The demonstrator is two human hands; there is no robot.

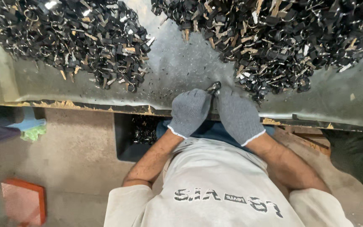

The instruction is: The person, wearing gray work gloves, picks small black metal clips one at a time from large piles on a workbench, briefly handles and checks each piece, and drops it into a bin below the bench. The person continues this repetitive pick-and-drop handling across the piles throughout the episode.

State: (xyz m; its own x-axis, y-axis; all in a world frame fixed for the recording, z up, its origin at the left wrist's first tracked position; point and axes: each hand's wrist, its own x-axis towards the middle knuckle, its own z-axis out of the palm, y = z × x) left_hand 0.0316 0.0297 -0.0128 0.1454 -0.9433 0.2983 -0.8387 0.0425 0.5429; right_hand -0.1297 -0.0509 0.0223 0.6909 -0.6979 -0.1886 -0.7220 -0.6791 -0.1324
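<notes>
- Both gloved hands meet at the near edge of the workbench [177, 67], knuckles almost touching.
- The left hand [188, 111] is curled into a tight fist; whatever it grips is hidden inside the grey glove.
- The right hand [237, 114] is closed too, and a small metal piece [214, 87] pokes out between the two fists, so both seem to be working on that one item.
- One big heap of black key rings [70, 38] sits at the far left corner, a second, larger heap [282, 38] spreads over the far right.
- I cannot tell which heap is finished and which is waiting.
- A dark bin [141, 132] under the bench edge holds more pieces.
- Judging by the heaps, plenty remains; this is mid-run.
</notes>
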